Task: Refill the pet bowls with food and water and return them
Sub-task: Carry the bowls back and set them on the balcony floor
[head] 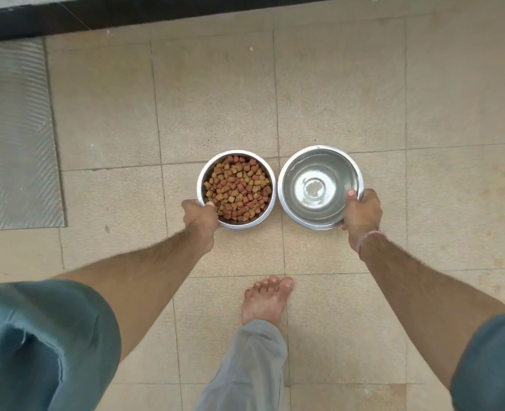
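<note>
Holding: you grip a steel bowl in each hand, low over the floor, just ahead of you.
Food bowl [236, 152]: it sits on the left of the pair, upright and filled with brown and tan kibble [238, 189].
Water bowl [280, 188]: it sits just beside the food bowl on the right, rims nearly touching, and holds clear water [315, 188].
Left hand [201, 213]: it clasps the food bowl's near-left rim, with the thumb [209, 204] hooked over the edge.
Right hand [361, 212]: it clasps the water bowl's near-right rim, thumb inside and fingers curled beneath.
Contact with floor: you cannot tell whether the bowls rest on the tiles or hang just above them.
Wrist: a pale thread band [367, 238] circles your right wrist.
Floor [334, 84]: beige square tiles with thin joints.
Foot [266, 301]: one bare foot stands behind the bowls, below a grey trouser leg [251, 366].
Sleeves [37, 336]: short and teal, at both lower corners.
Mat [14, 137]: grey and ribbed, lying far left.
</note>
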`<control>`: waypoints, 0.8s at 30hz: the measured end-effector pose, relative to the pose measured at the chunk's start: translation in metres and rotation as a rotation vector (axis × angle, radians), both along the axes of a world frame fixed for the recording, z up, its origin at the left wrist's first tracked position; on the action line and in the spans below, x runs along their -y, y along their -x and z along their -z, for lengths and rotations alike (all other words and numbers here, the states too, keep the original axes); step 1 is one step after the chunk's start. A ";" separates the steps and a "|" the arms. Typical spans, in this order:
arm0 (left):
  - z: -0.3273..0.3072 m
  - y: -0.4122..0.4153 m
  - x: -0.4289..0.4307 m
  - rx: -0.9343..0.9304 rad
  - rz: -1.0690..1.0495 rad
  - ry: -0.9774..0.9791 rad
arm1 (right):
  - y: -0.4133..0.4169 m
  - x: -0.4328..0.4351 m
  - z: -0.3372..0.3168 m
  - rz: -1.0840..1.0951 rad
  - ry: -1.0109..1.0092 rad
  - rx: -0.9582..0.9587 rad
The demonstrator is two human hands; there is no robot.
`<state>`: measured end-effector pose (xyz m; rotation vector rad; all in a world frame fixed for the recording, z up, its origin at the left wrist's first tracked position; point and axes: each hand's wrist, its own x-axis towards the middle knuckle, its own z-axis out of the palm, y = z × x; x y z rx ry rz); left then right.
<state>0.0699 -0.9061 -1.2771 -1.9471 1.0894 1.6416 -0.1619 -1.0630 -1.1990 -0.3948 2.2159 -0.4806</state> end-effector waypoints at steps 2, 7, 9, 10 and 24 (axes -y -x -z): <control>0.015 -0.003 -0.015 0.033 -0.141 0.060 | 0.000 0.000 0.004 0.002 -0.005 0.011; 0.020 0.003 0.003 -0.017 -0.178 0.196 | -0.003 0.001 0.011 -0.004 -0.038 0.011; 0.018 0.014 0.009 -0.103 0.017 0.326 | -0.003 0.000 0.012 -0.003 -0.046 0.007; 0.011 0.017 0.011 -0.092 0.099 0.323 | -0.003 -0.001 0.013 0.000 -0.055 0.004; 0.016 -0.001 0.002 0.176 -0.091 0.149 | -0.007 -0.007 0.009 -0.077 -0.097 -0.029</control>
